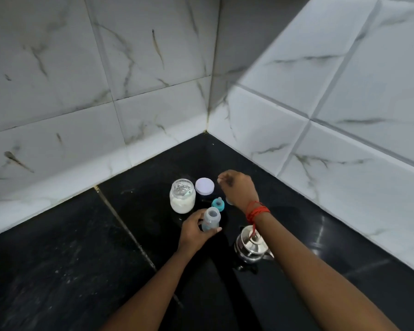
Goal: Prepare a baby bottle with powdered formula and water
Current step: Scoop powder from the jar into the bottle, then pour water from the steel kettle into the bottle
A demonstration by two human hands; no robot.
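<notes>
Kettle: a steel kettle (251,247) with a knobbed lid stands on the black counter (58,271) nearest me, partly under my right forearm
Left hand: my left hand (193,231) wraps around the lower body of the baby bottle (212,219), fingers on the left side and thumb across the front, gripping it upright on the counter
Baby bottle: clear with a bluish tint, its mouth open and uncapped; whether anything is inside I cannot tell
Wrist thread: a red thread (256,211) is wound around my right wrist, one loose end hanging toward the kettle
Teat ring: the teal screw ring with its teat (218,203) lies on the counter just behind the bottle, apart from it
Right hand: my right hand (239,188) is raised above the counter, fingers curled in and pinching something small and pale at the fingertips; what it is I cannot tell
Powder jar: a glass jar (182,196) holding white powder in its lower part stands open, left of the teat ring
Jar lid: a round white lid (204,186) lies flat just right of the jar
Wall: marbled white tiles (153,68) meet in a corner behind everything
</notes>
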